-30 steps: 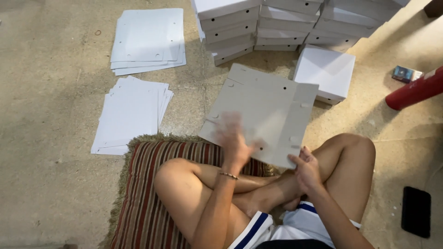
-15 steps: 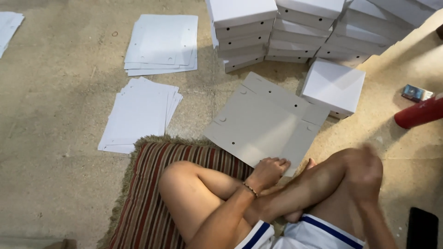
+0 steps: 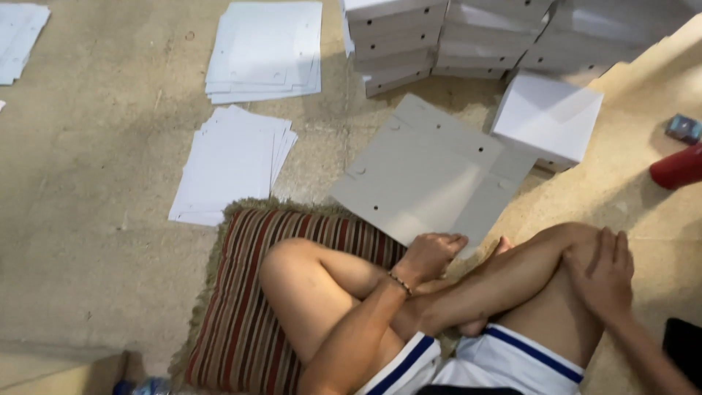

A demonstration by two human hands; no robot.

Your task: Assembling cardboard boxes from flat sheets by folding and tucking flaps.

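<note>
Person sitting cross-legged on a striped cushion [image 3: 241,307] on the concrete floor [image 3: 95,190], knees drawn up. Left hand [image 3: 430,254] is resting on the near edge of a flat grey cardboard box blank [image 3: 431,172], fingers [image 3: 447,240] lying together and curled lightly over that edge, not pinching it. The blank is lying flat on the floor just ahead of the legs, its near corner tucked against the cushion and shin, small holes and cut slots showing on its face. Right hand [image 3: 603,274] is sitting on the right knee, fingers loosely spread over it, holding nothing. A thin bracelet [image 3: 399,282] is circling the left wrist. To the left of the blank, well apart, two stacks of white flat sheets are lying: one near the cushion [image 3: 230,164], another further off [image 3: 267,51]. A third is showing partly at the far left edge [image 3: 20,40]. Beyond the blank, folded white boxes are piled in stacks [image 3: 398,40], and a single folded white box [image 3: 548,117] is sitting just beside the blank's far right corner. A red object [image 3: 676,167] and a small dark item [image 3: 684,128] are lying at the right edge; cannot tell what they are.
</note>
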